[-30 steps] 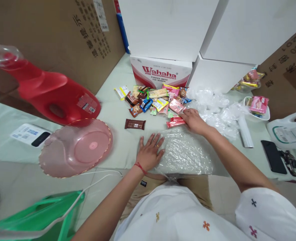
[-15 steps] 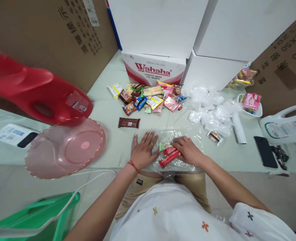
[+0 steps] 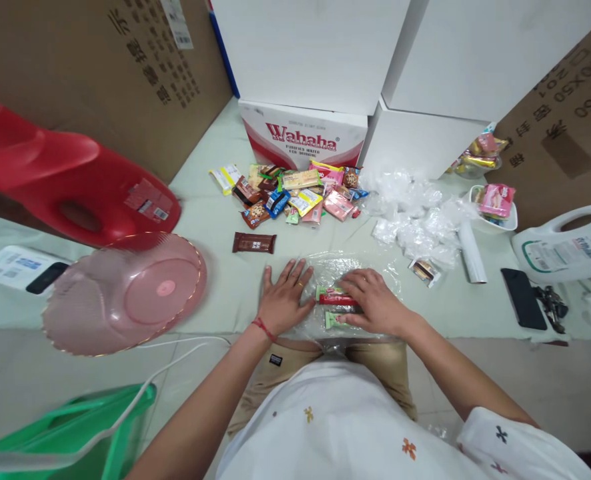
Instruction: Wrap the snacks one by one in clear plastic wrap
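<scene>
My left hand (image 3: 284,301) lies flat with its fingers spread, pressing the left side of a clear plastic sheet (image 3: 320,267) onto the table. On the sheet are a few small stick-shaped snack bars: a red one (image 3: 331,299) with green-wrapped ends beside it, and a green one (image 3: 331,321) nearer to me. My right hand (image 3: 373,300) is curled over the right ends of these bars, thumb at the lower green one, and hides part of them. Beyond my left hand a brown-wrapped bar (image 3: 254,243) rests alone on the cloth.
Behind lies a pile of wrapped snacks (image 3: 295,193) before a Wahaha box (image 3: 303,137). Crumpled clear bags (image 3: 415,207) and a white roll (image 3: 472,253) sit to the right, near a phone (image 3: 523,299). At left are a pink bowl (image 3: 125,320) and a red jug (image 3: 95,187).
My right hand has shifted the bars on the sheet: the red bar, slanted before, now lies level, and a green one shows apart below it. My left hand has stayed in place.
</scene>
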`<state>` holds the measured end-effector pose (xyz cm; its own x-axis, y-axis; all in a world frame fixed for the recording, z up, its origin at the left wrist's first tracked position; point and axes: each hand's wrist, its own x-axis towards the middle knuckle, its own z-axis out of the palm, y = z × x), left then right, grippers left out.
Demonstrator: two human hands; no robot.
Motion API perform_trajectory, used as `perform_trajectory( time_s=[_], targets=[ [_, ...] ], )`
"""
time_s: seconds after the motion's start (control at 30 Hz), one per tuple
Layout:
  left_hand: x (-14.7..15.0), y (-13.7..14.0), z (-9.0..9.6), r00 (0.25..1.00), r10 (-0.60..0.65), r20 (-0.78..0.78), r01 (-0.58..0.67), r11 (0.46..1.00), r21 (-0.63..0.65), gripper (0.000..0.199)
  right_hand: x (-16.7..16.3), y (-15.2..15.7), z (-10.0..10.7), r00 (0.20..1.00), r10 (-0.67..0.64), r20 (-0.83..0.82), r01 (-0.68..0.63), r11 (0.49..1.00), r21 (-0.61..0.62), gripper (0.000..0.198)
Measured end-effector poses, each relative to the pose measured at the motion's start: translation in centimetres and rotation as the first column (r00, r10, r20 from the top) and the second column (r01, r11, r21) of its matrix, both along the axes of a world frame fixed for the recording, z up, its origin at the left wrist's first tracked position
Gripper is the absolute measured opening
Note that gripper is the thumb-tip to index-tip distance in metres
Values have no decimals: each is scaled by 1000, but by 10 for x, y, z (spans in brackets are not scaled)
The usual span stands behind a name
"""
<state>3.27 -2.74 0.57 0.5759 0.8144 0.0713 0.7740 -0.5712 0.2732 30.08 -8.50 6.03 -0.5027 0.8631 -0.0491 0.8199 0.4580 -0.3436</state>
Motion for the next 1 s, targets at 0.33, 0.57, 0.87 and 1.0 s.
perform_trajectory(
  time_s=[0.33,0.57,0.87,1.0],
  targets=[
    [0,-1,-2,1000,4,13,-5,1000,16,67,-7,3,-8,992,110,55,-112,993,32,56],
    [-2,1,0,999,-15,28,15,1000,-4,66,19,12,-16,984,176,8,-176,984,-2,56],
    [-2,0,0,999,-16,41,16,1000,-1,67,-46,76,18,996,-88,-11,88,995,-51,42],
    [-2,1,2,1000,-13,25,14,1000,-27,67,-118,153,13,958,-259,122,262,965,-2,44]
  ],
)
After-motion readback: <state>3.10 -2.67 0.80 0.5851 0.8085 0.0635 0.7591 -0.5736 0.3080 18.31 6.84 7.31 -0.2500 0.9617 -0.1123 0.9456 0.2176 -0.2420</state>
